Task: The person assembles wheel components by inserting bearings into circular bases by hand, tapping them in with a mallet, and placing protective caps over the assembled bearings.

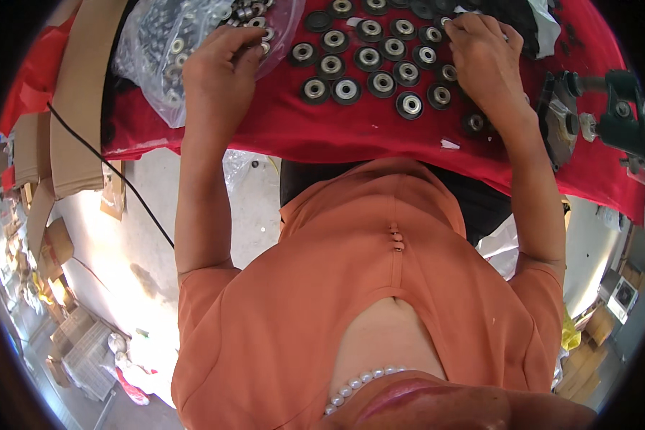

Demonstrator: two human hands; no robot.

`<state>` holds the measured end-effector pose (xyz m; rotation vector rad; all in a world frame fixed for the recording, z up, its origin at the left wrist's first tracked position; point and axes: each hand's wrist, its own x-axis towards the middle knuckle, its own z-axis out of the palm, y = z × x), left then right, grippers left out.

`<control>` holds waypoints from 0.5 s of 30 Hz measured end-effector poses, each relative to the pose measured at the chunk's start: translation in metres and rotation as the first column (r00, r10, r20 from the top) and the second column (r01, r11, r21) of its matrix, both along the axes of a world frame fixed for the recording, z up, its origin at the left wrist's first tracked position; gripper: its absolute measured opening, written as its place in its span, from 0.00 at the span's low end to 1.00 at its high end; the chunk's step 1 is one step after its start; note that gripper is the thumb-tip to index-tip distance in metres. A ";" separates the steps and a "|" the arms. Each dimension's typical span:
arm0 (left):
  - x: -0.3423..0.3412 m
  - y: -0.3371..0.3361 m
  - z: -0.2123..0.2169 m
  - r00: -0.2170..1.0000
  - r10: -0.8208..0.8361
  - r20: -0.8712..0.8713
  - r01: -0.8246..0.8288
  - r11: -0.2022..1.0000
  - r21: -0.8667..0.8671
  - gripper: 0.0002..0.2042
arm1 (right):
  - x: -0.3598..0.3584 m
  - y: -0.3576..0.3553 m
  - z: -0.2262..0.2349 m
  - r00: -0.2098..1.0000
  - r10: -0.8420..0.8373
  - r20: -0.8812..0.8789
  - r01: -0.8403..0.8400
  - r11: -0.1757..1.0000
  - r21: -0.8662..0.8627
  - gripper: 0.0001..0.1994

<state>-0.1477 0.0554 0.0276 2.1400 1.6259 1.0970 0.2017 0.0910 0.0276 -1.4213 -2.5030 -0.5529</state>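
Head view: from my remote seat I look down on a red cloth with two bare hands over it. The left hand is half curled, thumb and fingertips close together beside the bearings at the edge of a clear bag; I cannot tell whether it pinches one. That bag bulges with bearings, left of this grip and beyond it. I see the right hand bent over, fingers drawn in and tips pointing down at the discs; what they hold, if anything, I can't make out. Those black discs with silver centres lie spread between the two grips, several nearer the person than either. A green machine stands right of the right hand, and a white scrap lies nearer the person than that grip. Left of the left hand I find tall cardboard, a black cable slanting past it over the pale floor. Well behind that hand sits a pale crate; well behind the right, a white case among boxes.
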 end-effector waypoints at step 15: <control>0.002 0.015 -0.003 0.948 0.034 -0.318 -0.023 0.999 0.038 0.11 | 0.004 0.010 0.036 0.886 -0.030 -0.462 -0.033 0.991 -0.128 0.11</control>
